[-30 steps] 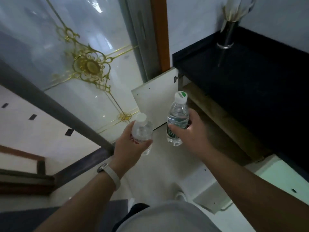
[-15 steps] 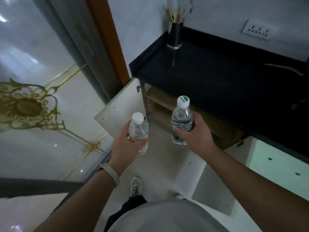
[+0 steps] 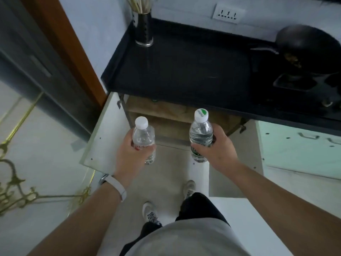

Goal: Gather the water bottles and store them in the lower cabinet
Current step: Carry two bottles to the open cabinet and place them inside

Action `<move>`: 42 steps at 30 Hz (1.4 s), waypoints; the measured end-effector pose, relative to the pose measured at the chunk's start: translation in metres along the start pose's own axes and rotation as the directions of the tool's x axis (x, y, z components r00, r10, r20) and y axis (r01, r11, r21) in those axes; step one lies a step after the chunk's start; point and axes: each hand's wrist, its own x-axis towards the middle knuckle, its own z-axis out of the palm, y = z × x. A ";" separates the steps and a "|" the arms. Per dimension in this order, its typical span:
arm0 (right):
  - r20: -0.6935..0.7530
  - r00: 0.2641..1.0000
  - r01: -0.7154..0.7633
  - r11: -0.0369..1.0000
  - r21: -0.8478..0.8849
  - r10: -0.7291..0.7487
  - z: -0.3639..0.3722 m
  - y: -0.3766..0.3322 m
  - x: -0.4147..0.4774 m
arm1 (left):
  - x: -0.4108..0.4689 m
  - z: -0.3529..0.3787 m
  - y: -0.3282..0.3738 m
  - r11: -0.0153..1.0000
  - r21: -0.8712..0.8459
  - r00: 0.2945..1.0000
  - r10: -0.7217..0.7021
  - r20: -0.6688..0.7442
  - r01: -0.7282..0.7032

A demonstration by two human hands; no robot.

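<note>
Head: clear white-capped bottle (image 3: 144, 137), green-topped bottle (image 3: 201, 132)

Hands (image 3: 129, 156) (image 3: 215, 151) grip bottles (image 3: 143, 137) (image 3: 201, 133) before open cabinet (image 3: 166, 112)

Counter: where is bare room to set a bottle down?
Bare black counter runs from the chopstick holder at the back left to the stove. The right end is crowded by stove and wok. The visible cabinet shelf below looks bare.

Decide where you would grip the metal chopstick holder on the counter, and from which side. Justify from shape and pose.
Probably round its middle, from the front right. The chopstick holder is an upright cylinder; chopsticks fill its open top, and walls stand close behind and left of it on the counter.
</note>
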 end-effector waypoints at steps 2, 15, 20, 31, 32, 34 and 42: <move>-0.010 1.000 -0.026 1.000 0.008 0.026 0.006 0.004 0.006 | 0.009 0.001 -0.002 1.000 -0.008 1.000 -0.001 0.026 0.001; 0.054 0.989 -0.143 0.985 0.098 0.138 0.074 0.059 0.092 | 0.085 0.041 -0.044 0.997 0.026 0.995 -0.074 0.065 0.072; 0.060 0.992 -0.112 0.989 0.092 0.106 0.112 0.101 0.143 | 0.128 0.083 -0.094 0.999 0.015 0.995 -0.053 0.078 0.052; -0.048 0.999 0.028 0.988 0.152 -0.021 0.194 0.228 0.279 | 0.240 0.192 -0.233 0.997 -0.073 0.999 -0.016 -0.036 0.014; -0.063 0.997 0.053 0.987 0.154 -0.043 0.201 0.238 0.290 | 0.249 0.200 -0.244 0.998 -0.069 0.999 0.003 -0.042 -0.006; -0.082 0.992 0.104 0.980 0.171 -0.091 0.211 0.254 0.307 | 0.262 0.214 -0.260 0.997 -0.068 0.999 0.033 -0.033 -0.035; -0.199 0.955 0.268 0.928 0.258 -0.220 0.233 0.274 0.353 | 0.297 0.237 -0.279 0.979 -0.181 0.995 0.081 -0.053 -0.089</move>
